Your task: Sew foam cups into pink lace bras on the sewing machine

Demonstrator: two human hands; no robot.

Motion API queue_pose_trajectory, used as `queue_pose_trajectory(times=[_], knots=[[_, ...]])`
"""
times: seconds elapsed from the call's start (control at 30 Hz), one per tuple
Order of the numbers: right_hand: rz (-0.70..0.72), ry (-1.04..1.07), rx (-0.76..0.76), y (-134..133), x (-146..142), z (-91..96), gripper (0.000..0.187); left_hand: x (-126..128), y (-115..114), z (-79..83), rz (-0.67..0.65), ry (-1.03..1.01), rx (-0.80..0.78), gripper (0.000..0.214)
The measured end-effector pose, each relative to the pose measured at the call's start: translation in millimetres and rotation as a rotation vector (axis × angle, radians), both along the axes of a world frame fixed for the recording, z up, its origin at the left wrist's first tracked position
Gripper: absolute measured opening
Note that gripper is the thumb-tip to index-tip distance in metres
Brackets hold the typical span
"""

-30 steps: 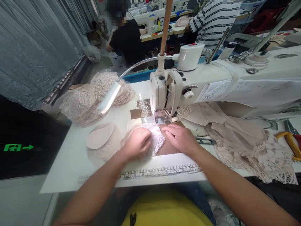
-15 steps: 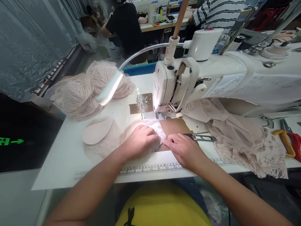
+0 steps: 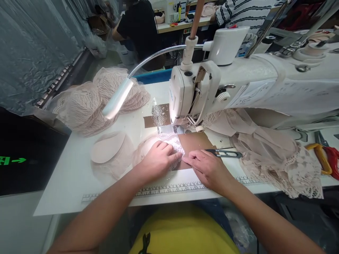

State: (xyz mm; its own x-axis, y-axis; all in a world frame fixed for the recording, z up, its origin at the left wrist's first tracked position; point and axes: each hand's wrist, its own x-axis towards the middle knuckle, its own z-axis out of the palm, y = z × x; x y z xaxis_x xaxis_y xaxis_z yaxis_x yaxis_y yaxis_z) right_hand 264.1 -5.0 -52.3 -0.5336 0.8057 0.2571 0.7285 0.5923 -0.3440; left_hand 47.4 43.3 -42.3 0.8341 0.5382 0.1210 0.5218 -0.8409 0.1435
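Pale pink lace fabric (image 3: 173, 140) lies beneath the needle area of a white sewing machine (image 3: 182, 95), its front edge toward me. My left hand (image 3: 159, 157) rests on the lace and the sheer cloth beside it, fingers laid on top and thumb stretched out toward the right. Close by, my right hand (image 3: 208, 167) pinches the lace's right front corner between thumb and forefinger. Dark thread snips (image 3: 227, 154) stick out from behind the right knuckles; whether that hand holds them I cannot tell. Brown tape (image 3: 197, 141) covers the machine bed under the lace.
Left on the table (image 3: 63, 180) are a sheer cup piece (image 3: 108, 148) and heaped lace pieces (image 3: 87, 106). A lit lamp (image 3: 118, 98) hangs above. Rightward lie more lace (image 3: 280, 158) and scissors (image 3: 321, 158). A printed ruler (image 3: 169, 190) runs along the front. Two people sit beyond.
My left thumb has stretched out rightward along the lace, closer to my right fingertips. The right hand keeps its pinch at the corner. The whole view has shifted slightly.
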Motion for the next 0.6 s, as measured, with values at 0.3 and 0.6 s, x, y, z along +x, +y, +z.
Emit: queue_pose_trajectory(times=[0.3, 0.6], knots=[[-0.114, -0.171, -0.025, 7, -9, -0.9, 0.041, -2, 4, 5.2, 0.015, -0.065, -0.074, 0.037], [-0.098, -0.195, 0.059, 7, -10, -3.9, 0.036, 3, 14, 5.5, 0.098, 0.082, 0.053, 0.046]])
